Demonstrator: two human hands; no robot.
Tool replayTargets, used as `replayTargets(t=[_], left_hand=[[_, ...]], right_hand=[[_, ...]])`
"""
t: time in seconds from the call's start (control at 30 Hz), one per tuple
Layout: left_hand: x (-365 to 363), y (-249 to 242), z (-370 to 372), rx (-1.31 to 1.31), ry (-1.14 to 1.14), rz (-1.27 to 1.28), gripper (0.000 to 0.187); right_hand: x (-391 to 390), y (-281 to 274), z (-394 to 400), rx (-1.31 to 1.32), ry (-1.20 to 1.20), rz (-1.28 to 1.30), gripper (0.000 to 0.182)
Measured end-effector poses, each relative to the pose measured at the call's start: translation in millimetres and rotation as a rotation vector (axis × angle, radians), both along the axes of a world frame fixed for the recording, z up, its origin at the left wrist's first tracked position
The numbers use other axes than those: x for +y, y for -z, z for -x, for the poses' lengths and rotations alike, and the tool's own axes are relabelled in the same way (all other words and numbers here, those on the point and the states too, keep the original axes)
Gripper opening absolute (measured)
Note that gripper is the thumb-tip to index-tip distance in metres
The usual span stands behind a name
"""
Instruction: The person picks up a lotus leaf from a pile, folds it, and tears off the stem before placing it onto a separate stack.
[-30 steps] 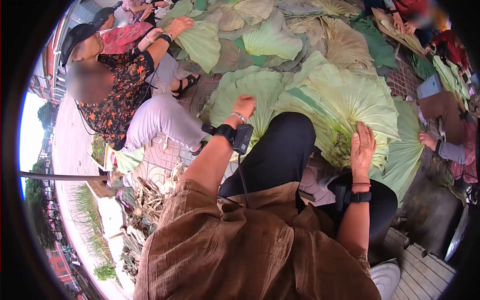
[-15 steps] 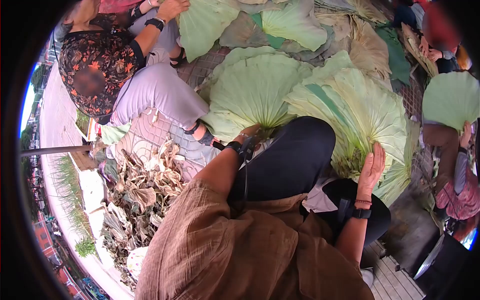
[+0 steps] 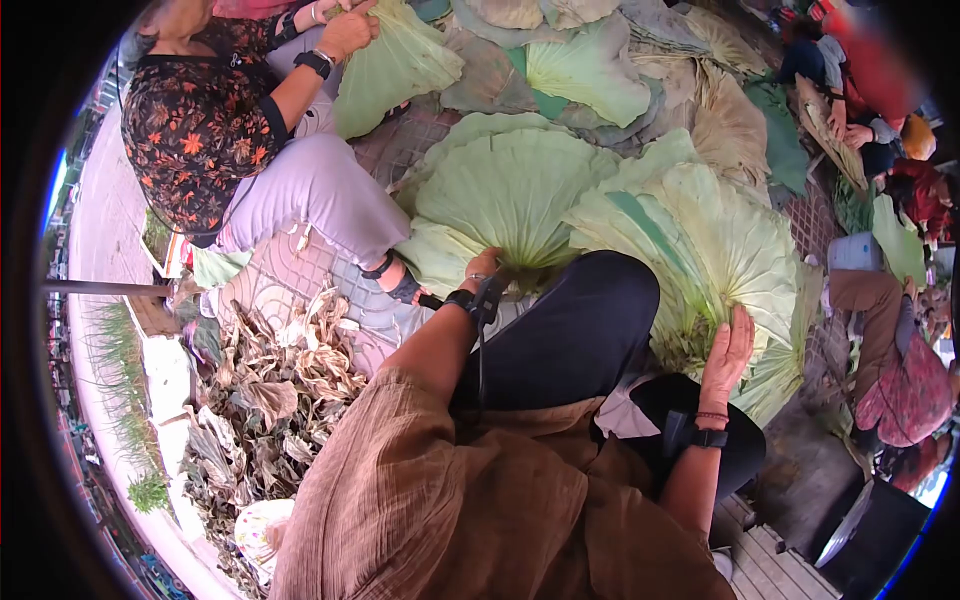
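Note:
My left hand [image 3: 486, 266] is at the lower edge of a broad pale-green lotus leaf [image 3: 510, 185], which lies on other leaves in front of me. Its fingers are mostly hidden, so I cannot make out whether they grip the leaf. To the right, my right hand [image 3: 731, 348] rests with straight fingers along the lower right edge of a fanned stack of lotus leaves [image 3: 745, 235]. That stack has creased yellowish-green leaves, a darker green strip on its left part and crumpled bits at its base.
A heap of dry brown leaves [image 3: 275, 400] lies at left on the paving. At upper left, a seated person [image 3: 205, 140] holds a large leaf [image 3: 395, 70]. More leaves [image 3: 590, 70] spread across the back. Other people sit at right, one in a pink top [image 3: 905, 395].
My left hand has shifted slightly left, and my right hand a little left and down. The seated person's leaf has swung down and left. At right, another person's raised leaf has turned and narrowed.

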State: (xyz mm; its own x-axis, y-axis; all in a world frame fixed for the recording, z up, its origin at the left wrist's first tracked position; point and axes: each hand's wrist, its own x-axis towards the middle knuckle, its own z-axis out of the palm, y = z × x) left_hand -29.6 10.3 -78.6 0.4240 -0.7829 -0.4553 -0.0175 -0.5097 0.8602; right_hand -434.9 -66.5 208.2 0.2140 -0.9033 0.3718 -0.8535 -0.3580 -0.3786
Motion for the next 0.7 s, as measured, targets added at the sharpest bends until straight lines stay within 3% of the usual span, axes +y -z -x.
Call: replayTargets(t=[0.03, 0.1, 0.13, 0.2, 0.27, 0.33, 0.47, 0.6, 0.7], left_hand=[[-3, -4, -2, -0.006, 0.002, 0.005, 0.019], [-14, -94, 3, 1.04, -0.508, 0.207, 0.014], [-18, -114, -1, 1.034, -0.497, 0.21, 0.014], [-24, -144, -15, 1.387, -0.855, 0.161, 0.009], [-28, -191, -19, 1.26, -0.731, 0.265, 0.01], [-36, -230, -29, 1.219, -0.447, 0.403, 0.011], [-66, -304, -32, 1.002, -0.236, 0.461, 0.008], [-87, -386, 12, 0.861, 0.082, 0.642, 0.025], [-100, -439, 66, 0.956, 0.236, 0.691, 0.027]], right_hand=[[0, 1, 1, -0.006, 0.002, 0.005, 0.039], [-1, 3, 2, 0.001, 0.014, 0.009, 0.039], [-1, 2, 1, -0.008, 0.022, 0.015, 0.039], [0, -1, -1, -0.027, 0.028, 0.004, 0.039], [2, -3, -3, -0.043, 0.045, 0.009, 0.039], [1, -4, -1, -0.055, 0.074, 0.018, 0.039], [3, -1, -2, -0.1, 0.138, 0.001, 0.039], [6, -10, -4, -0.11, 0.154, 0.007, 0.039], [10, -9, -4, -0.136, 0.165, 0.024, 0.039]])
